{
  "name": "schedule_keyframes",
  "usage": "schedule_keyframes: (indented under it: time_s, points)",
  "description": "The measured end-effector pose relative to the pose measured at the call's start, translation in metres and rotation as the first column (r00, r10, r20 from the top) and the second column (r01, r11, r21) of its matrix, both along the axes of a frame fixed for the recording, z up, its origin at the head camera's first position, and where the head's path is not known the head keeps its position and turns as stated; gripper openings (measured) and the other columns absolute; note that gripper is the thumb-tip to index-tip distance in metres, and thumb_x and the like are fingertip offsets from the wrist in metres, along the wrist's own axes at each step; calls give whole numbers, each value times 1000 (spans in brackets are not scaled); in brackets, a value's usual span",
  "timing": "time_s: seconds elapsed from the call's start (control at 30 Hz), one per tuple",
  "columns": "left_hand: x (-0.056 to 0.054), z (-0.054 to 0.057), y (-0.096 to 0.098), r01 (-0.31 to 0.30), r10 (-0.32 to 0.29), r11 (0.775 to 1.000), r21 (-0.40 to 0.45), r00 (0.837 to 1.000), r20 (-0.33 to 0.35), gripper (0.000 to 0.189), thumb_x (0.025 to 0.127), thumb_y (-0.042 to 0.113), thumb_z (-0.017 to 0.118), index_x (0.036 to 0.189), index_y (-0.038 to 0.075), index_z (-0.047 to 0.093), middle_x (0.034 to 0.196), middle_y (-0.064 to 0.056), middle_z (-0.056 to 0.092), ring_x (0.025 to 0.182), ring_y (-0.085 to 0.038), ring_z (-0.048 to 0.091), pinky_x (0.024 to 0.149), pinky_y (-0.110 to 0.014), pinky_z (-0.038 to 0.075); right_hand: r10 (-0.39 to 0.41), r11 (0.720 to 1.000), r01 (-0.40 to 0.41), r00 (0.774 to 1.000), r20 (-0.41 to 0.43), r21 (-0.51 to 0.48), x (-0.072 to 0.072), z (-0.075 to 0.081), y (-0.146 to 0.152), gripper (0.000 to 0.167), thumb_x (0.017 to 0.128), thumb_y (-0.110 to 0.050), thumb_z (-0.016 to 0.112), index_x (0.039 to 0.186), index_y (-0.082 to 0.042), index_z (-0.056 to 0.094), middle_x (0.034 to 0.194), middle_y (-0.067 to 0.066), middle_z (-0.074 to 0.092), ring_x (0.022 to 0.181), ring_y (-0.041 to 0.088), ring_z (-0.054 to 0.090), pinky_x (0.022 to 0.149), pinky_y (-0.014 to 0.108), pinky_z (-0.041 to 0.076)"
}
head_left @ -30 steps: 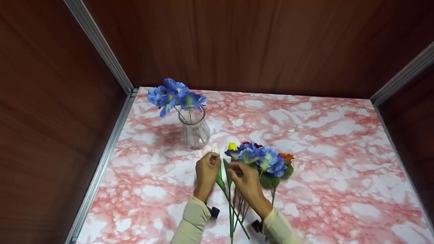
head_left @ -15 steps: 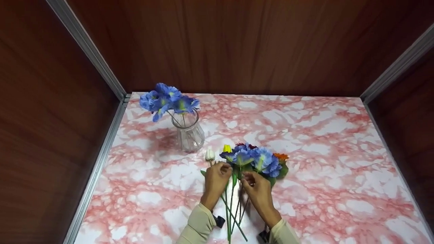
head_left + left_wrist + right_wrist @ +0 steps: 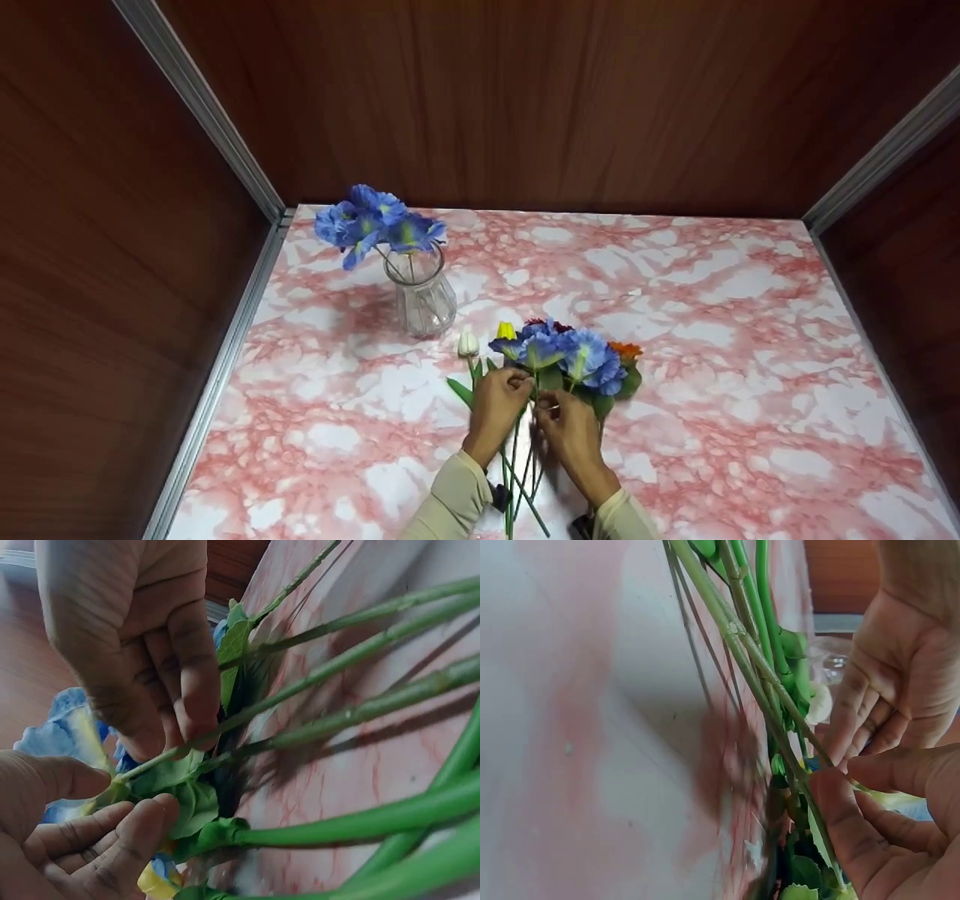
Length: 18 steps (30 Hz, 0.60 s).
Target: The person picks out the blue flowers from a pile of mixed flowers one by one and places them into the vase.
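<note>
Blue artificial flowers [image 3: 541, 349] lie in a bunch on the table, beside a yellow tulip [image 3: 505, 331] and a white tulip [image 3: 467, 344]. My left hand [image 3: 498, 401] pinches a blue flower just below its bloom; in the left wrist view the thumb and fingers [image 3: 71, 784] close around its pale base. A little lower, my right hand [image 3: 571, 426] pinches the same thin stem [image 3: 817, 746] between thumb and fingers. Several green stems [image 3: 360, 701] run from the bunch toward me, some crossing. Part of the bunch is hidden behind the hands.
A clear glass vase [image 3: 424, 300] with blue flowers [image 3: 371, 225] in it stands at the back left. An orange flower [image 3: 625, 351] and a dark red one [image 3: 559, 326] lie in the bunch. Brown panels [image 3: 480, 105] wall the marbled table [image 3: 735, 337].
Both hands have shifted from beside the tulips to the blue flower's stem and drawn closer together. The white tulip, earlier partly covered by the left hand, now shows. The vase stays put.
</note>
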State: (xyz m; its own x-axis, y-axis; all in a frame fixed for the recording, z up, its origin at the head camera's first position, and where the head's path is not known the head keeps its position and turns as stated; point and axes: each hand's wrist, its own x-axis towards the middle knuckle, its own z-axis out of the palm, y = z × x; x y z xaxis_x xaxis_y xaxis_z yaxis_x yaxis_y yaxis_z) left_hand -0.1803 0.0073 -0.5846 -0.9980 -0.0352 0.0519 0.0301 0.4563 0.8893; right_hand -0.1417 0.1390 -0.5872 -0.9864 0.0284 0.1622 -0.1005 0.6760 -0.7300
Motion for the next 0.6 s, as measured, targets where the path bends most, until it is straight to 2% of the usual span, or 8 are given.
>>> schedule_keyframes:
  time_s: [0.27, 0.4, 0.53, 0.6]
  points:
    - [1, 2, 7, 42, -46, 995, 95, 998, 46, 8, 86, 13, 70, 84, 7, 75, 69, 3, 69, 50, -5, 58, 49, -22, 48, 9, 1000, -9, 1000, 4, 1, -1, 0, 0, 20, 77, 0, 70, 96, -5, 72, 79, 4, 71, 65, 17, 68, 57, 32, 54]
    - [1, 5, 6, 34, -45, 990, 140, 996, 75, 9, 87, 12, 68, 86, 6, 75, 71, 3, 69, 51, -8, 61, 47, -23, 48, 9, 1000, -9, 1000, -1, -26, -1, 3, -2, 21, 77, 1, 70, 97, -4, 72, 80, 4, 72, 66, 17, 69, 58, 31, 55]
    - [0, 10, 5, 12, -22, 989, 144, 998, 67, 9, 86, 11, 68, 85, 6, 75, 72, 4, 69, 54, -6, 62, 50, -23, 50, 20, 998, -22, 1000, -23, -57, -1, 6, -4, 23, 77, 3, 69, 99, -2, 71, 81, 5, 71, 67, 18, 69, 59, 28, 55]
    - [0, 13, 4, 11, -23, 985, 173, 998, 66, 9, 87, 10, 68, 87, 4, 74, 73, 2, 69, 56, -7, 62, 51, -22, 51, 24, 996, -27, 999, -32, -82, -1, 8, -5, 23, 77, 4, 69, 100, -1, 71, 81, 5, 71, 67, 18, 68, 59, 27, 54]
